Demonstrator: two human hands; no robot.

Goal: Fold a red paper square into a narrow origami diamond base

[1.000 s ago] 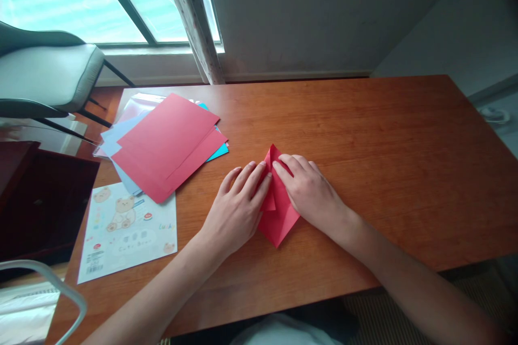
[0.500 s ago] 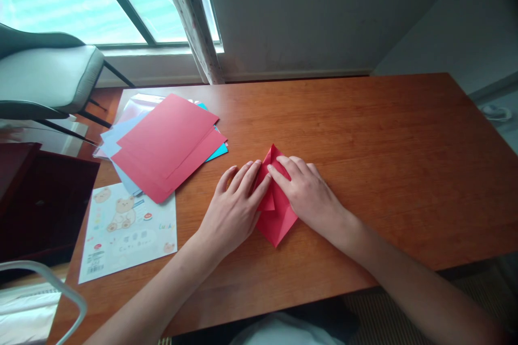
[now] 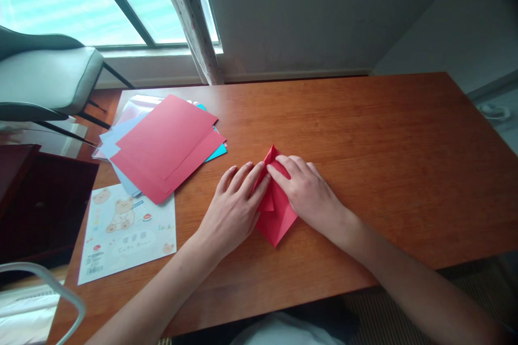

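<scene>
A folded piece of red paper point(image 3: 278, 225) lies on the table in front of me, its pointed ends facing away from and toward me. My left hand point(image 3: 237, 202) covers its left side, with thumb and fingertips gripping the folded edge. From the right, my right hand point(image 3: 307, 186) holds the upper part, thumb and index finger on the paper near the far point. The two thumbs almost meet at the crease. Both palms hide parts of the folds.
Red sheets point(image 3: 165, 143) lie fanned over blue and pale ones at the left of the wooden table point(image 3: 384, 161). Nearer me is a white bear-printed sheet point(image 3: 133, 248). A chair point(image 3: 48, 78) stands by the window, and a white curved tube point(image 3: 60, 291) is at the lower left.
The fingers of my left hand have shifted very slightly along the paper's folded edge. My right hand and the paper stay practically in place.
</scene>
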